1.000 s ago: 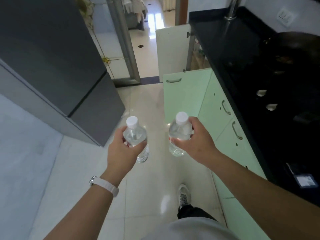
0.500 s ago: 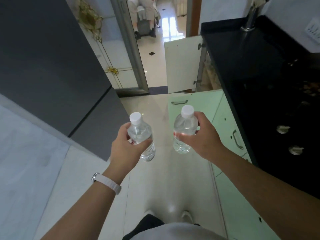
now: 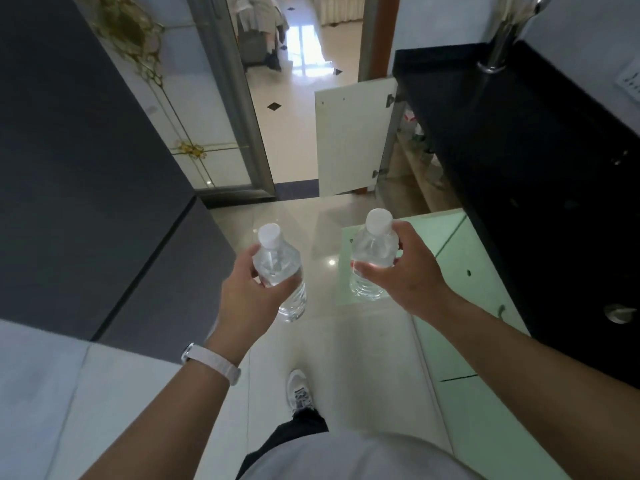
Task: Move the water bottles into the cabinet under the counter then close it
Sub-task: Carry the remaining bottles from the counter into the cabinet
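— Left hand (image 3: 249, 299), what does it grip?
— Its fingers are curled round the left bottle (image 3: 282, 271): clear smooth plastic, round body, white round cap, water inside. A white band (image 3: 211, 363) sits on that wrist.
— And the right hand (image 3: 405, 275)?
— It wraps the right bottle (image 3: 374, 251), the same kind. Both bottles are held in the air above the glossy tiled floor (image 3: 346, 341), near each other, not touching.
— Where is the cabinet (image 3: 412, 188)?
— Ahead, under the shiny black counter (image 3: 519, 150). Its flat white door (image 3: 353, 140) stands open. Pale green doors (image 3: 478, 271) are just beside the right hand.
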A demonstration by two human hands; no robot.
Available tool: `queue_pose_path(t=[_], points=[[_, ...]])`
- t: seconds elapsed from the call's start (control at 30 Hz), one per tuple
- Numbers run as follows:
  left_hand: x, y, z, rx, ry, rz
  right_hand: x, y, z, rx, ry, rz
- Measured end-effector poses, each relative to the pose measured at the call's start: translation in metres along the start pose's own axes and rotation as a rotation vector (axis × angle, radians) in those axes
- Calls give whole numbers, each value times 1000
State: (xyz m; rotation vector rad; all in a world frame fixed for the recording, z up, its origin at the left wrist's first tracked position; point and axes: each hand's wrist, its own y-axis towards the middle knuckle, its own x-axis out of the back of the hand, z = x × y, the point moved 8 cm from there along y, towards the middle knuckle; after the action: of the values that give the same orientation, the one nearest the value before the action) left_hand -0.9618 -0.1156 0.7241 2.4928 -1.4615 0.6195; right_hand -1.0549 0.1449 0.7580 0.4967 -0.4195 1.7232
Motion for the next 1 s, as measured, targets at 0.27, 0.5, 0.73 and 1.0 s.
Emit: queue_pose_path(t=[0.27,0.5,0.73,1.0], points=[[33,131,8,-82,23,60,-58,94,37,-63,16,-50],[32,210,12,-77,0,82,-83,160,35,-119,46,-47],[-18,300,-3,-105,28,162,-98,252,-2,-196,139,-47],[-96,417,-50,-148,121,299,-71,367,-39,-258,236,-173]])
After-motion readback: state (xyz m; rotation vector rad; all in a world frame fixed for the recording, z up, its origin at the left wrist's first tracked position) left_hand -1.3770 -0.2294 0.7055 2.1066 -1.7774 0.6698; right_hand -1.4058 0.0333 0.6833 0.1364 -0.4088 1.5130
